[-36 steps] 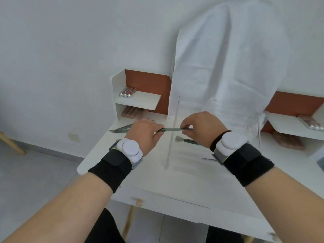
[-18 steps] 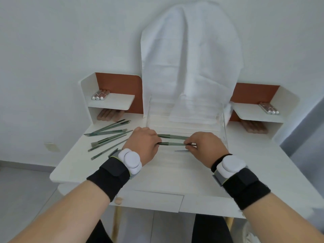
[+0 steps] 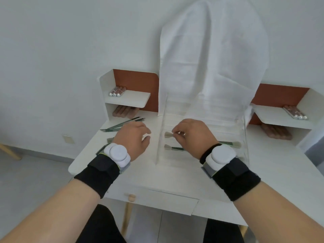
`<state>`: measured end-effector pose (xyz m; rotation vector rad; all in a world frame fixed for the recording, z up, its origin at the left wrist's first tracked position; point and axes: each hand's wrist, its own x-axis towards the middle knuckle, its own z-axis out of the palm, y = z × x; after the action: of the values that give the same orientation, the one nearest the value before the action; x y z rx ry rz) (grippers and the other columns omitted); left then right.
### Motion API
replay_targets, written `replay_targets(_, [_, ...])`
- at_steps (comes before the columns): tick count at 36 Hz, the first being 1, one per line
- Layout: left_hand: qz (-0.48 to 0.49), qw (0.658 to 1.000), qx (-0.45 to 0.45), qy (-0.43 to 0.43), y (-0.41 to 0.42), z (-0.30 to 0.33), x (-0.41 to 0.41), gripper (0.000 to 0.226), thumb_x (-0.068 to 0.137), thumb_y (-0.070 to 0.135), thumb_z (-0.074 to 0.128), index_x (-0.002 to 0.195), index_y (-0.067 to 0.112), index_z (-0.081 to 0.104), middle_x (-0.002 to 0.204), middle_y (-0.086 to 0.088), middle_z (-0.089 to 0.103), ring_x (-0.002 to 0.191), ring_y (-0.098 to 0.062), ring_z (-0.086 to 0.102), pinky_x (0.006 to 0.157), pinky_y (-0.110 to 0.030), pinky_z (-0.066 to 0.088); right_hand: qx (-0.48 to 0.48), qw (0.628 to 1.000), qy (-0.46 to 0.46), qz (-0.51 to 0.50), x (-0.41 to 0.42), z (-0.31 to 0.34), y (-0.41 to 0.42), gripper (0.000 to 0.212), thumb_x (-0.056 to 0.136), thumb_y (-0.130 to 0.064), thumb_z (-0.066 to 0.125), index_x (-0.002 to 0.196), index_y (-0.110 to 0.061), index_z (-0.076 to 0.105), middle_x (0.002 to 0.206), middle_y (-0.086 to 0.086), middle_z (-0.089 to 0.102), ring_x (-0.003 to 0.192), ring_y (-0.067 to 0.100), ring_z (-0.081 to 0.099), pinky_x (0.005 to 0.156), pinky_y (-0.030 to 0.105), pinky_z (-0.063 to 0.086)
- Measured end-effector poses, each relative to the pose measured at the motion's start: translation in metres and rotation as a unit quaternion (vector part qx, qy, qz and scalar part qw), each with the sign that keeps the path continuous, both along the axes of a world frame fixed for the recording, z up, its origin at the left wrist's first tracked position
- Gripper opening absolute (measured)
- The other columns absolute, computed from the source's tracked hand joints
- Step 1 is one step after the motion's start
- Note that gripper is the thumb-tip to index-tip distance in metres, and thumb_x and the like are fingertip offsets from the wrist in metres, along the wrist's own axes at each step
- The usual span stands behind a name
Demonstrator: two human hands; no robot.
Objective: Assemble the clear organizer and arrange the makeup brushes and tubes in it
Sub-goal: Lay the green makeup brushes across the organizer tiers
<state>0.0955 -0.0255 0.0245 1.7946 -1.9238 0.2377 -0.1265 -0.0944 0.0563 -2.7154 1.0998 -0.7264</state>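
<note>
The clear organizer stands mid-desk with stepped tiers inside. My right hand is inside it and pinches a green-handled makeup brush near its bristle end, on a tier. Two more brushes lie on lower tiers, one with its bristles to the left, one with its bristles to the right. My left hand hovers left of the organizer with relaxed fingers and holds nothing. Several loose brushes lie on the desk behind it. Silver-capped tubes sit on the left shelf and right shelf.
More brownish tubes lie under the left shelf and under the right shelf. A white cloth hangs behind the organizer. The desk's front has a drawer with a wooden knob.
My left hand has let go of the brush and moved left, out of the organizer. My right hand keeps the brush, now lying on a tier. The view has shifted.
</note>
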Motion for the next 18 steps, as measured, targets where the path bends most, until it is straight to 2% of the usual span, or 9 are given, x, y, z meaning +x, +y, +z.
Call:
replay_targets(3, [0.07, 0.997, 0.04, 0.017, 0.008, -0.003, 0.035, 0.02, 0.087, 0.021, 0.06, 0.102, 0.015, 0.072, 0.104, 0.0, 0.067, 0.1, -0.025, 0.06, 0.083, -0.033, 0.049, -0.01, 0.999, 0.029, 0.037, 0.042, 0.006, -0.004, 0.017, 0.09, -0.021, 0.06, 0.099, -0.018, 0.074, 0.097, 0.0, 0.07, 0.088, 0.02, 0.064, 0.082, 0.037, 0.052])
replay_targets(6, [0.136, 0.983, 0.117, 0.037, 0.01, -0.009, 0.064, 0.032, 0.092, 0.026, 0.054, 0.121, 0.018, 0.065, 0.123, 0.001, 0.061, 0.115, -0.022, 0.055, 0.093, -0.031, 0.044, -0.014, 0.994, 0.092, 0.056, 0.083, 0.007, -0.009, 0.024, 0.093, -0.024, 0.053, 0.107, -0.02, 0.072, 0.104, 0.0, 0.069, 0.097, 0.021, 0.062, 0.086, 0.037, 0.05])
replay_targets(10, [0.172, 0.969, 0.167, 0.052, 0.006, -0.019, 0.084, 0.038, 0.094, 0.03, 0.051, 0.13, 0.022, 0.058, 0.133, 0.001, 0.057, 0.121, -0.02, 0.051, 0.098, -0.028, 0.039, -0.013, 0.982, 0.18, 0.055, 0.128, -0.004, -0.019, 0.023, 0.09, -0.017, 0.053, 0.103, -0.017, 0.072, 0.101, 0.003, 0.069, 0.093, 0.024, 0.063, 0.082, 0.036, 0.054])
replay_targets(14, [0.183, 0.968, 0.163, 0.061, 0.002, -0.031, 0.096, 0.036, 0.094, 0.029, 0.049, 0.128, 0.024, 0.059, 0.131, 0.002, 0.06, 0.119, -0.02, 0.053, 0.097, -0.025, 0.038, 0.01, 0.971, 0.232, 0.056, 0.163, -0.023, -0.029, 0.024, 0.084, -0.009, 0.053, 0.1, -0.015, 0.071, 0.097, 0.004, 0.07, 0.089, 0.024, 0.065, 0.073, 0.03, 0.053])
replay_targets(18, [0.174, 0.971, 0.15, 0.064, -0.002, -0.039, 0.102, 0.026, 0.089, 0.023, 0.051, 0.105, 0.02, 0.07, 0.107, -0.001, 0.069, 0.101, -0.024, 0.06, 0.086, -0.031, 0.047, 0.02, 0.966, 0.248, 0.068, 0.18, -0.034, -0.035, 0.033, 0.087, -0.012, 0.054, 0.117, -0.019, 0.066, 0.111, 0.003, 0.067, 0.102, 0.024, 0.061, 0.084, 0.033, 0.053])
